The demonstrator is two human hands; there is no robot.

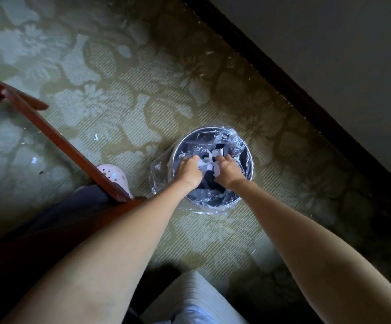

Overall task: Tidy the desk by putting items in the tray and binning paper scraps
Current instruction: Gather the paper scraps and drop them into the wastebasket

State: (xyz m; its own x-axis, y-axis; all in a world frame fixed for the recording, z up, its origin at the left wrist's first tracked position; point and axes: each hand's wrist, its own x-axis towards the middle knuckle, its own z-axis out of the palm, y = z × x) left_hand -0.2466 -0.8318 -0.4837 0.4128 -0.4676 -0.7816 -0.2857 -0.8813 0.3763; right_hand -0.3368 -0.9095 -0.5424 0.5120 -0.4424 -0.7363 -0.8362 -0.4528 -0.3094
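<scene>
Patterned carpet holds lined bin, apparently beside wall.

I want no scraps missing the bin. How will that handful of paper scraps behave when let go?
The paper scraps look thin and light, so they would likely flutter, not drop straight. Both hands sit low over the bin, which should help. Stray bits on the carpet suggest some drift.

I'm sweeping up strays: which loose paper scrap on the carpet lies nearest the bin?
The upper scrap, beyond the wooden chair rail; the other scrap lies farther left of the bin.
</scene>
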